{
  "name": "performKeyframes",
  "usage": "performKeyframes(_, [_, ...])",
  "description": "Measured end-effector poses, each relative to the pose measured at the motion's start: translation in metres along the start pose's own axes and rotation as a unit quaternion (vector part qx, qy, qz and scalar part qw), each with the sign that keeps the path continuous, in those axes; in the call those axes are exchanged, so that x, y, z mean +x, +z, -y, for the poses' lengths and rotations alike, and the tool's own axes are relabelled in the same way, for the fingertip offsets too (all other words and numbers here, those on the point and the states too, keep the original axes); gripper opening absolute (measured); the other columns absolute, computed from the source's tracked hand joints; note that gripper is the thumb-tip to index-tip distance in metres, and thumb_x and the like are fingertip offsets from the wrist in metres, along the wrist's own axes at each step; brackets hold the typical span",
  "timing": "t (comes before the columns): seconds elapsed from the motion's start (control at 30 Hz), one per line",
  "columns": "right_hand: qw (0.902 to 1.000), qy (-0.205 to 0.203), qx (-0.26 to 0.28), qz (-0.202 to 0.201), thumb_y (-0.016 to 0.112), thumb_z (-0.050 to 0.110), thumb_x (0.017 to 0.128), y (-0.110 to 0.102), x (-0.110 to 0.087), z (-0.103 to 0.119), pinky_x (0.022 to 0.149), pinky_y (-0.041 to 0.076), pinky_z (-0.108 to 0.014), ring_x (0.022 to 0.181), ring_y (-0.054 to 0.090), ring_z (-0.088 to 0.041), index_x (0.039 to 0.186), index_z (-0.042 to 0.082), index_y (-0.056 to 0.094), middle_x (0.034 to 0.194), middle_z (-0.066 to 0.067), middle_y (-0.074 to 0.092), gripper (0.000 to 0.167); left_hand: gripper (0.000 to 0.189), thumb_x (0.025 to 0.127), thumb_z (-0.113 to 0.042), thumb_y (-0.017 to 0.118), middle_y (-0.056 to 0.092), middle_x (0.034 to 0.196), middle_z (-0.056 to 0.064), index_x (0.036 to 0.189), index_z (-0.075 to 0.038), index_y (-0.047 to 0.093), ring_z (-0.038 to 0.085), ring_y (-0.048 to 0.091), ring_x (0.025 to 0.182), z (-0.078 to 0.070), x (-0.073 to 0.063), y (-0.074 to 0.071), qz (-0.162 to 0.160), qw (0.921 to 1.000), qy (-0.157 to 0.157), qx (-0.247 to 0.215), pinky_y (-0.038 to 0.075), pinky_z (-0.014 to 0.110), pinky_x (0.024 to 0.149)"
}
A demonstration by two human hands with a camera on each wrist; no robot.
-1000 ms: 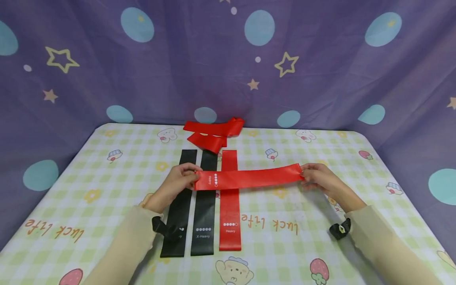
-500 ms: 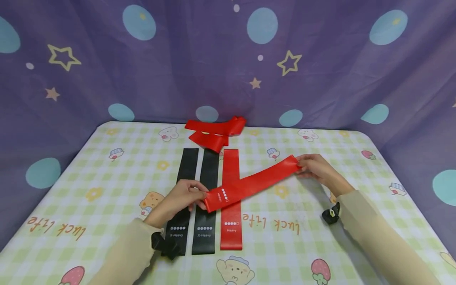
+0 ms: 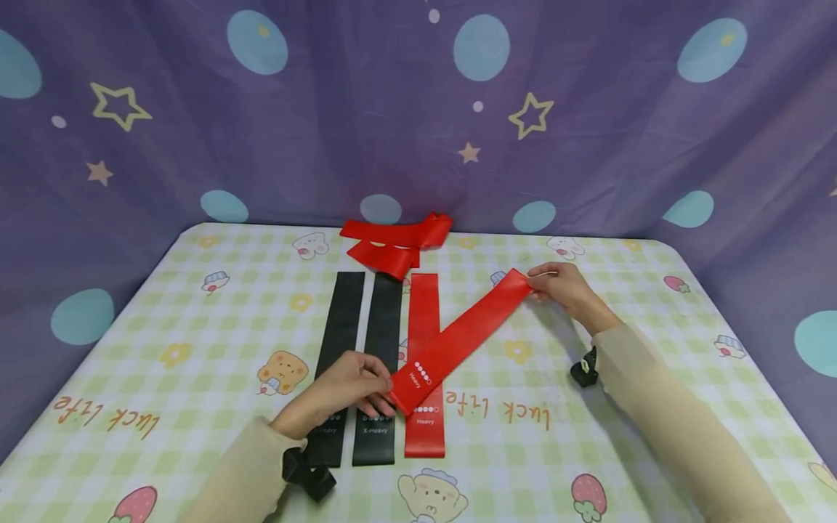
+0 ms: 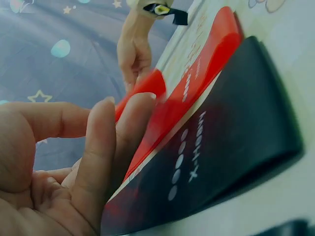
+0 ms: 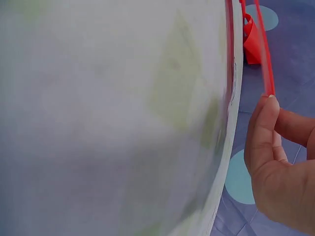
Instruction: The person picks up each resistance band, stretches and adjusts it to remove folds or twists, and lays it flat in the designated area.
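Head view first: the left hand (image 3: pixel 356 381) has one end of the held band (image 3: pixel 467 334) pinched between thumb and fingers, and the right hand (image 3: pixel 559 285) is clamped on the other end the same way. It's a red one marked "Heavy" with a row of dots, stretched out on a slant, its right-hand end aimed towards the tabletop (image 3: pixel 510 472)'s far right corner. It passes over the flat red band (image 3: pixel 425 439); can't tell if they touch. That one runs from the near edge side towards the far edge, with the inner black band (image 3: pixel 383 312) and outer black band (image 3: pixel 338 312) next to it on the left-edge side. There's also a crumpled red pile (image 3: pixel 395 236) around the middle of the far edge, in front of the purple curtain (image 3: pixel 392 131).

Left wrist view: fingers up close, a blurry bit of the held band behind them. A black band marked "X-Heavy" is nearest, red beyond it, and the right hand is up top.

Right wrist view: thumb and fingertips pinch the held band, seen nearly edge-on. The tabletop's mostly a blur.
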State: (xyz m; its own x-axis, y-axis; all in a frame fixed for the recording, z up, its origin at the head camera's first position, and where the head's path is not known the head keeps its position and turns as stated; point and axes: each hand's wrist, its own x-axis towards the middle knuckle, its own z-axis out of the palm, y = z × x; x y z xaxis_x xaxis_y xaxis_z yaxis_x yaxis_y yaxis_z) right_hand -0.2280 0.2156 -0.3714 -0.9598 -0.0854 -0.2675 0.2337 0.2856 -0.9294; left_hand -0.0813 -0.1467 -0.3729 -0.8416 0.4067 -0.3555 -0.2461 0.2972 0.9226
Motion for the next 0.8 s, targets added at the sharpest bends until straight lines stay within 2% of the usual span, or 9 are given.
performKeyframes(0.13, [0.9998,-0.021,0.002,-0.004,0.058,0.001,0.091,0.008,0.007,0.005,0.066,0.055,-0.018,0.061,0.060,-0.001,0.117,-0.019,0.050,0.075,0.007,0.060,0.034,0.017,0.088,-0.006,0.058,0.072,0.084,0.019,0.094,0.009,0.061,0.019,0.071,0.065,0.003,-0.002,0.004,0.025,0.9997,-0.002,-0.006,0.057,0.026,0.058])
performKeyframes(0.3, [0.9991,-0.042,0.001,-0.006,0.057,-0.003,0.090,0.017,0.016,0.009,0.066,0.055,-0.017,0.061,0.060,0.000,0.116,-0.022,0.051,0.070,0.009,0.061,0.033,0.019,0.089,-0.007,0.057,0.072,0.085,0.020,0.096,0.009,0.063,0.021,0.072,0.066,0.003,-0.004,0.016,0.057,0.9982,-0.007,-0.016,0.056,0.026,0.057])
performKeyframes(0.43, [0.9992,-0.040,0.003,-0.008,0.057,-0.003,0.090,0.022,0.024,0.012,0.067,0.056,-0.019,0.059,0.060,0.000,0.118,-0.023,0.050,0.069,0.009,0.060,0.035,0.019,0.089,-0.008,0.058,0.072,0.084,0.020,0.095,0.009,0.065,0.022,0.072,0.066,0.001,-0.004,0.026,0.075,0.9969,-0.008,-0.023,0.055,0.024,0.054])
performKeyframes(0.57, [0.9991,-0.036,-0.019,-0.011,0.058,0.000,0.091,0.029,0.031,0.017,0.068,0.057,-0.023,0.056,0.060,-0.003,0.117,-0.020,0.053,0.068,0.009,0.059,0.033,0.018,0.088,-0.008,0.059,0.072,0.081,0.020,0.091,0.008,0.066,0.018,0.071,0.062,0.000,-0.005,0.036,0.094,0.9951,-0.004,-0.029,0.054,0.022,0.051])
performKeyframes(0.8, [0.9987,-0.028,-0.042,-0.005,0.059,0.000,0.089,0.044,0.042,0.022,0.057,0.054,-0.021,0.053,0.058,-0.003,0.116,-0.018,0.055,0.066,0.006,0.059,0.032,0.017,0.089,-0.008,0.061,0.072,0.079,0.020,0.089,0.007,0.068,0.011,0.068,0.057,0.002,-0.005,0.056,0.134,0.9898,-0.013,-0.047,0.053,0.020,0.049])
